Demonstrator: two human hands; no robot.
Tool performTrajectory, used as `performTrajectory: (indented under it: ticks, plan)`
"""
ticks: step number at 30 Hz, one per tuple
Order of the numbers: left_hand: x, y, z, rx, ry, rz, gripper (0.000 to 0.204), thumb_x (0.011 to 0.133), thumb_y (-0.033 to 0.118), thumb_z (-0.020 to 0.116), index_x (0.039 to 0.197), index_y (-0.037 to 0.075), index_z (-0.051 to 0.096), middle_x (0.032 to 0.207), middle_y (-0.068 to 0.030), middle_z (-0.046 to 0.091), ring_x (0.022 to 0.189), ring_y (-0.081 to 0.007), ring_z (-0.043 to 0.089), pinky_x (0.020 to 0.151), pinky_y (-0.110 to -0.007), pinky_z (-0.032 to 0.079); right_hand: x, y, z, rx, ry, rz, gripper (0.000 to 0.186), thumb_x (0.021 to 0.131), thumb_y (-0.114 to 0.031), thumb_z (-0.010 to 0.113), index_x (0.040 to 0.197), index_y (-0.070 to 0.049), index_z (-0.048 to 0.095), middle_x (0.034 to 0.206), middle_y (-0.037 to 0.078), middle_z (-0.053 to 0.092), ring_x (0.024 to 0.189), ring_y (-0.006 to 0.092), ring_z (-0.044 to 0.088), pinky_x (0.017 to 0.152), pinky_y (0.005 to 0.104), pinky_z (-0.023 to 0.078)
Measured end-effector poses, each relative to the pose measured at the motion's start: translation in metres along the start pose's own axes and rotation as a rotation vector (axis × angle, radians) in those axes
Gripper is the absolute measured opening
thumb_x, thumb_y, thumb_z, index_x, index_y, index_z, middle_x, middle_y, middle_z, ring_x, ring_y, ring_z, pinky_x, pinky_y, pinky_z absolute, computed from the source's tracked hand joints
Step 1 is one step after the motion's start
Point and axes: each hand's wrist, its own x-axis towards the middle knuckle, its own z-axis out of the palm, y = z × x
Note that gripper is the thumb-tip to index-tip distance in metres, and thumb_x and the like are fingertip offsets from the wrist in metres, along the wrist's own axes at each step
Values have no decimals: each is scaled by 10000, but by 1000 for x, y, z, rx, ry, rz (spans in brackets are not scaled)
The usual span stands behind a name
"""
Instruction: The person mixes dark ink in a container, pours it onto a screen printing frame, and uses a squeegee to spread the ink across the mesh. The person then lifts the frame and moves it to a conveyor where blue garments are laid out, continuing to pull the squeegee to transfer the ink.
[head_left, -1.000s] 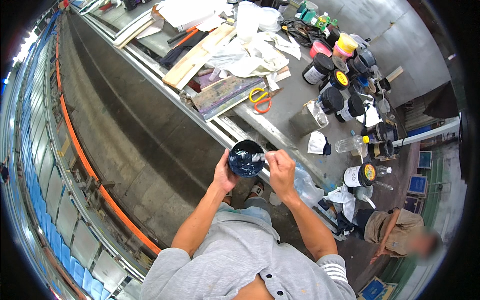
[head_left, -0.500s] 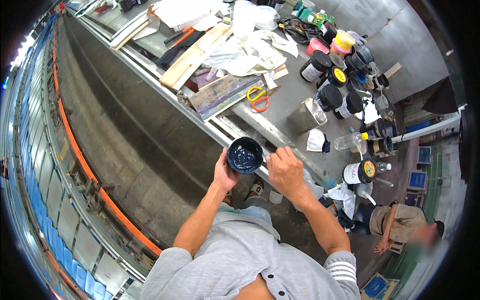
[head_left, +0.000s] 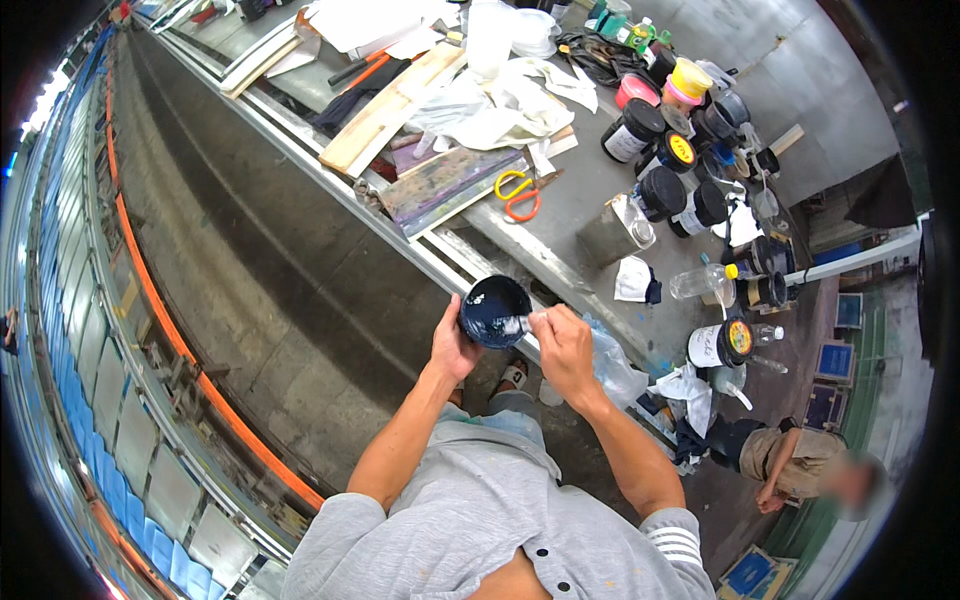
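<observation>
"Tub (head_left: pixel 488 310), round and dark, with glossy dark stuff inside: where is it?"

"Up in front of the body, near the edge of the table (head_left: pixel 572 208). The left hand (head_left: pixel 452 342) cups its side."

"What about the other of the hands?"

"The right hand (head_left: pixel 563 348) is closed around a pale stirrer (head_left: pixel 516 325) that reaches over the tub's rim. Whether its tip touches the stuff, I can't tell."

"And on the table?"

"Scissors (head_left: pixel 522 195) with yellow and orange handles, a squarish metal can (head_left: pixel 607 238), and a clear bottle (head_left: pixel 692 283) with a yellow cap."
</observation>
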Motion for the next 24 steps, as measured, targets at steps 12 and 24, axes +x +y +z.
performTrajectory:
  ticks: [12, 24]
  plan:
    - [-6, -1, 7, -60, -85, -48, 509, 1086, 499, 457, 1339, 94, 633, 1304, -83, 700, 1212, -252, 660, 1079, -462, 513, 18, -3, -4, -218, 247, -220, 147, 943, -137, 679, 829, -47, 658, 789, 124, 583, 812, 330, 613, 688, 454, 491]
    - [-3, 0, 8, -29, -34, -23, 503, 1081, 498, 475, 1310, 81, 638, 1277, -85, 707, 1195, -242, 665, 1044, -462, 535, 3, -1, -18, -356, 224, -205, 155, 948, -125, 668, 843, -14, 689, 796, 134, 627, 783, 341, 625, 670, 460, 487]
